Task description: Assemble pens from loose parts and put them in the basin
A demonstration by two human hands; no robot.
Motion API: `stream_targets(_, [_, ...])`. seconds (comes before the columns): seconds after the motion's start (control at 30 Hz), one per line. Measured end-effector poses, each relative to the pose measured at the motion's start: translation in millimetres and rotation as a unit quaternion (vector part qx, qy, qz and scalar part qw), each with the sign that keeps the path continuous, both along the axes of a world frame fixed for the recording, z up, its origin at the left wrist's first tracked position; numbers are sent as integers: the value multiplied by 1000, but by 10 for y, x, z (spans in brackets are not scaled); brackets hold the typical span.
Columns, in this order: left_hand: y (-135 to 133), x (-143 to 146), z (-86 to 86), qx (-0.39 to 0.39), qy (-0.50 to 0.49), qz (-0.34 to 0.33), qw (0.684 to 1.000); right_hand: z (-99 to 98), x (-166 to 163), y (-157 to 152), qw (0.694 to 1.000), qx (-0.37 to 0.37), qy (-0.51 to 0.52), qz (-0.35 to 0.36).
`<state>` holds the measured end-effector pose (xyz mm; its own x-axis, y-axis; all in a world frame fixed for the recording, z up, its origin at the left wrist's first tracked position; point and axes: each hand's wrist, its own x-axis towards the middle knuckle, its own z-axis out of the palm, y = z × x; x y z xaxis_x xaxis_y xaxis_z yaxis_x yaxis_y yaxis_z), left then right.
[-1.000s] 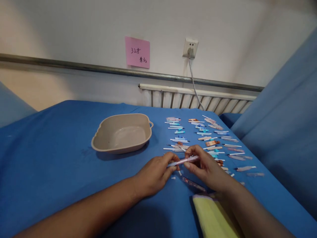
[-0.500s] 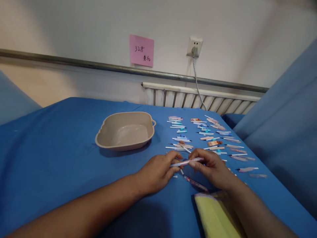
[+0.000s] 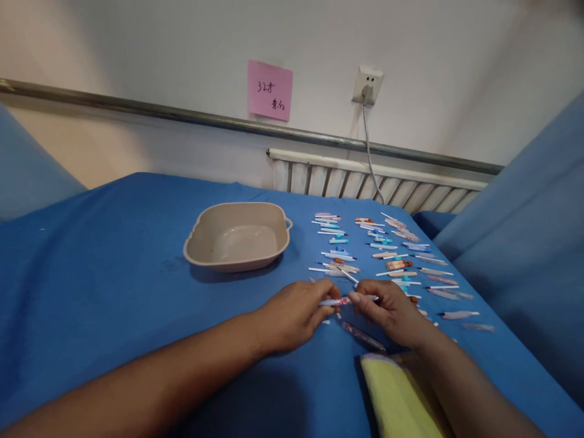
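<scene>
My left hand (image 3: pixel 301 310) pinches one end of a slim white pen with a red pattern (image 3: pixel 343 302). On the other end are the closed fingers of my right hand (image 3: pixel 390 310). The pen lies nearly level, just above the blue cloth. Under and between my hands, a dark patterned pen (image 3: pixel 362 334) rests slantwise on the cloth. A small white piece (image 3: pixel 326 322) lies below my left fingers. Beyond my hands, pen parts, pale refills and coloured barrels (image 3: pixel 340 267), are spread in loose columns.
A beige plastic basin (image 3: pixel 237 266) stands left of the pen parts. Near my right forearm is a yellow folded item (image 3: pixel 401 395). A blue cloth (image 3: pixel 114 274) covers the table. Behind are a radiator (image 3: pixel 328 176), a rail (image 3: pixel 182 115) and a plugged socket (image 3: pixel 367 85); a blue curtain (image 3: pixel 524 182) hangs right.
The pen has turned between my fingers, so its red pattern shows more clearly. Both hands keep their hold. The whole view has shifted slightly.
</scene>
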<state>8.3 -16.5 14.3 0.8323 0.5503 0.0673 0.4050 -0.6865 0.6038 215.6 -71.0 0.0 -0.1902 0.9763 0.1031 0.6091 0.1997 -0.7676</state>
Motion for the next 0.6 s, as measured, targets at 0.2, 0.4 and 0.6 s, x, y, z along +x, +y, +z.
stream_targets(0.2, [-2,18,-48,14,19,15,1000,-51,-17,9,993,-94,63,7])
stream_targets(0.4, [16,37,-34,16,9,30,999,-78,-18,18,995,-48,91,-2])
stream_targets(0.6, [18,54,16,-7,-26,34,999,-9,-32,-19,991,111,70,1])
